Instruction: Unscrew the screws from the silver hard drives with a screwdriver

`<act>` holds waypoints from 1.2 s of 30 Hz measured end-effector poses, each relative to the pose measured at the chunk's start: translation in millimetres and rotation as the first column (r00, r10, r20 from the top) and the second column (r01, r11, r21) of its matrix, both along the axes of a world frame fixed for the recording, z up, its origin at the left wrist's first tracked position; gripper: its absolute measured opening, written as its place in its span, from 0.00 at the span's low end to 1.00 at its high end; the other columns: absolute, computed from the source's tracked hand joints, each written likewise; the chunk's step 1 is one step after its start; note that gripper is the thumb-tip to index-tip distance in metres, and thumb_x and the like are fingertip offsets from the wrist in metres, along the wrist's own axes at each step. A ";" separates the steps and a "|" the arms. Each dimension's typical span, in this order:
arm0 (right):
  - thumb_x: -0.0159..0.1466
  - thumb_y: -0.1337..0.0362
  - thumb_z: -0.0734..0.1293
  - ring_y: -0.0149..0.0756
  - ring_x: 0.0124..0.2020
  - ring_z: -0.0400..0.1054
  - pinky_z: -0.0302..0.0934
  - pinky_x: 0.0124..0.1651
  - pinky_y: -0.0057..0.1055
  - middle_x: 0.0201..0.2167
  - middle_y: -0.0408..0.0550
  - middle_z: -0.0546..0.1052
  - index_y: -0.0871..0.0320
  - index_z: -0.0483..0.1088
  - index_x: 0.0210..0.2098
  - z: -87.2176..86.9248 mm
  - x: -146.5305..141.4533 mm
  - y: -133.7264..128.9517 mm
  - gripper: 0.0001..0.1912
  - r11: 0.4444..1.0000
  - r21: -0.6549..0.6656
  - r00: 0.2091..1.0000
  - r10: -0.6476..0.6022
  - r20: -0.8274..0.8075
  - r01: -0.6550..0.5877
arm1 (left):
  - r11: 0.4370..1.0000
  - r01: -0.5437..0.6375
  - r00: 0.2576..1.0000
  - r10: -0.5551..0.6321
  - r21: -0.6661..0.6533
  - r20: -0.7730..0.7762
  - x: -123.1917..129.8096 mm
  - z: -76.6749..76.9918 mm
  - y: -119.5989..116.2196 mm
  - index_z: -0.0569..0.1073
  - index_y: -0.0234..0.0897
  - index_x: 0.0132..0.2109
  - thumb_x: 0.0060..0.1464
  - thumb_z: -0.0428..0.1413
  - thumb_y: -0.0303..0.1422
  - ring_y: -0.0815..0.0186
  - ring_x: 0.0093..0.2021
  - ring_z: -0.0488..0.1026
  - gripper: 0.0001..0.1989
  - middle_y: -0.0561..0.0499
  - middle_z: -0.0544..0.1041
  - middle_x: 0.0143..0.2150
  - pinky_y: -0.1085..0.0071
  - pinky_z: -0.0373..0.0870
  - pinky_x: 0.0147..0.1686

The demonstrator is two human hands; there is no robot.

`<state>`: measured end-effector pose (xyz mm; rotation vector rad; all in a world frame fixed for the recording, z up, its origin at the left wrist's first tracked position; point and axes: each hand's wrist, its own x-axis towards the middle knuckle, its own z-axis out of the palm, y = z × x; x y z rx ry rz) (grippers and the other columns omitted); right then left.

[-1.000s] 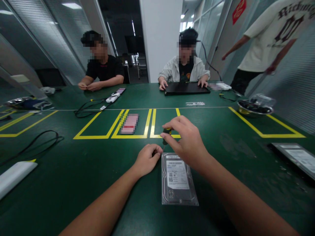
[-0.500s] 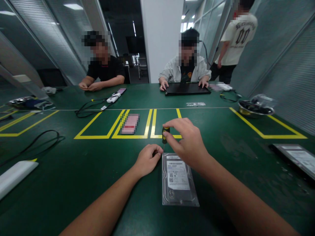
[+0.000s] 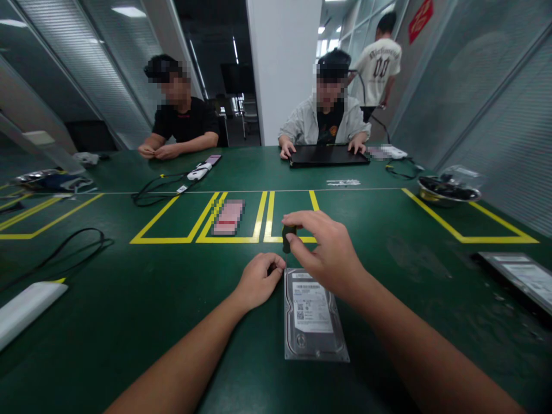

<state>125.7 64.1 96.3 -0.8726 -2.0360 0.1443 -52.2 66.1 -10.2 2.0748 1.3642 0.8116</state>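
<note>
A silver hard drive (image 3: 313, 316) with a white label lies flat on the green table (image 3: 142, 322), in front of me. Above its far left corner stands a short dark screwdriver (image 3: 288, 238), upright, its handle pinched between the thumb and fingers of my right hand (image 3: 330, 247). My left hand (image 3: 261, 280) rests on the table beside that same corner, its fingers curled together at the drive's edge. What those fingertips hold, if anything, is too small to make out.
Another drive (image 3: 524, 276) lies at the right edge. A metal bowl (image 3: 448, 195) with dark items stands back right. A pink phone (image 3: 228, 217) lies inside yellow tape. A white device (image 3: 30, 307) is at left. Two people sit opposite, one with a black panel (image 3: 330, 155).
The screwdriver handle has turned and shifted slightly left in my right hand. My left hand and the drive stay in place. A person in the background has moved left.
</note>
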 end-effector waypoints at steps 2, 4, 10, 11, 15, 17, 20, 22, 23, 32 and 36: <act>0.62 0.70 0.67 0.37 0.44 0.69 0.64 0.48 0.36 0.42 0.50 0.77 0.59 0.71 0.42 -0.6 -0.1 0.3 0.09 1.000 -0.014 1.000 0.010 -0.001 -0.010 | 1.000 0.001 1.000 -0.001 0.001 -0.001 0.3 0.0 -0.2 0.72 0.38 0.34 0.56 0.52 0.25 0.62 0.37 0.68 0.05 0.53 0.74 0.32 0.68 0.61 0.38; 0.62 0.70 0.66 0.37 0.44 0.69 0.64 0.47 0.35 0.41 0.49 0.77 0.59 0.71 0.42 -1.6 -0.1 0.7 0.08 1.000 -0.008 1.000 0.008 -0.003 -0.008 | 1.000 0.004 1.000 -0.004 0.001 -0.004 0.5 0.4 -0.5 0.72 0.38 0.34 0.56 0.52 0.25 0.62 0.37 0.68 0.05 0.53 0.74 0.33 0.67 0.61 0.38; 0.62 0.72 0.63 0.39 0.46 0.72 0.66 0.50 0.38 0.46 0.50 0.79 0.60 0.72 0.46 -2.5 0.6 1.4 0.13 1.000 0.005 1.000 -0.011 -0.001 0.011 | 1.000 0.003 1.000 -0.003 0.001 -0.005 -0.1 1.3 -0.4 0.72 0.37 0.34 0.55 0.52 0.25 0.62 0.37 0.68 0.05 0.53 0.74 0.33 0.68 0.61 0.38; 0.62 0.72 0.63 0.39 0.47 0.72 0.66 0.51 0.38 0.46 0.50 0.79 0.61 0.73 0.47 -2.4 0.9 1.6 0.14 1.000 0.002 1.000 -0.006 -0.001 0.006 | 1.000 0.002 1.000 -0.002 0.000 -0.005 -0.2 1.1 -0.3 0.72 0.37 0.34 0.55 0.52 0.25 0.62 0.37 0.68 0.05 0.53 0.74 0.32 0.68 0.61 0.38; 0.64 0.74 0.61 0.39 0.48 0.71 0.65 0.52 0.38 0.46 0.52 0.79 0.64 0.74 0.47 -3.6 1.9 2.3 0.15 0.999 0.027 0.999 0.034 0.013 -0.034 | 1.000 -0.001 1.000 0.001 -0.006 -0.006 -0.5 0.4 -0.4 0.72 0.37 0.34 0.54 0.53 0.24 0.62 0.36 0.68 0.05 0.53 0.74 0.32 0.68 0.60 0.38; 0.64 0.73 0.62 0.39 0.47 0.71 0.65 0.50 0.39 0.44 0.52 0.78 0.63 0.74 0.47 -4.6 1.7 2.5 0.14 0.999 0.034 1.000 0.026 0.013 -0.026 | 1.000 -0.001 1.000 0.001 -0.010 -0.005 -0.4 0.5 -0.6 0.72 0.37 0.33 0.54 0.53 0.25 0.62 0.36 0.68 0.05 0.53 0.73 0.32 0.68 0.60 0.38; 0.64 0.70 0.64 0.39 0.44 0.70 0.65 0.48 0.39 0.42 0.53 0.77 0.63 0.75 0.48 -5.4 0.3 2.7 0.14 1.000 0.025 1.000 -0.012 -0.004 0.012 | 1.000 0.000 1.000 0.000 -0.011 0.000 -0.2 1.3 -0.8 0.71 0.37 0.33 0.55 0.52 0.25 0.63 0.36 0.67 0.05 0.53 0.73 0.32 0.68 0.60 0.38; 0.64 0.70 0.64 0.39 0.46 0.69 0.65 0.49 0.38 0.43 0.54 0.77 0.64 0.75 0.48 -5.1 -0.6 2.9 0.14 0.999 0.039 1.000 -0.014 -0.012 0.014 | 1.000 0.002 1.000 -0.002 -0.011 0.003 -0.1 1.9 -1.1 0.71 0.37 0.34 0.54 0.52 0.25 0.63 0.36 0.67 0.05 0.53 0.73 0.32 0.68 0.60 0.38; 0.65 0.71 0.63 0.39 0.46 0.69 0.65 0.50 0.39 0.44 0.54 0.77 0.64 0.75 0.48 -4.8 -0.8 3.0 0.14 0.998 0.055 1.000 -0.008 -0.010 0.008 | 1.000 0.002 1.000 -0.002 -0.012 0.004 0.0 2.2 -1.2 0.71 0.37 0.34 0.54 0.52 0.25 0.63 0.36 0.67 0.05 0.53 0.73 0.32 0.68 0.60 0.38; 0.65 0.67 0.65 0.38 0.43 0.70 0.66 0.46 0.36 0.41 0.53 0.76 0.62 0.74 0.45 -5.0 -0.4 0.6 0.10 0.996 0.034 0.997 -0.078 -0.013 0.079 | 1.000 -0.006 1.000 0.007 -0.024 0.010 -0.9 0.1 -1.1 0.72 0.37 0.35 0.52 0.52 0.23 0.62 0.37 0.68 0.06 0.53 0.74 0.32 0.68 0.60 0.39; 0.66 0.72 0.61 0.39 0.48 0.70 0.64 0.52 0.38 0.45 0.53 0.77 0.63 0.74 0.45 -4.6 -1.6 0.4 0.12 0.997 0.070 1.000 -0.025 -0.004 0.025 | 1.000 -0.010 1.000 0.010 -0.024 0.012 -0.4 0.6 -0.7 0.72 0.37 0.34 0.51 0.52 0.22 0.62 0.37 0.68 0.07 0.53 0.74 0.33 0.68 0.61 0.39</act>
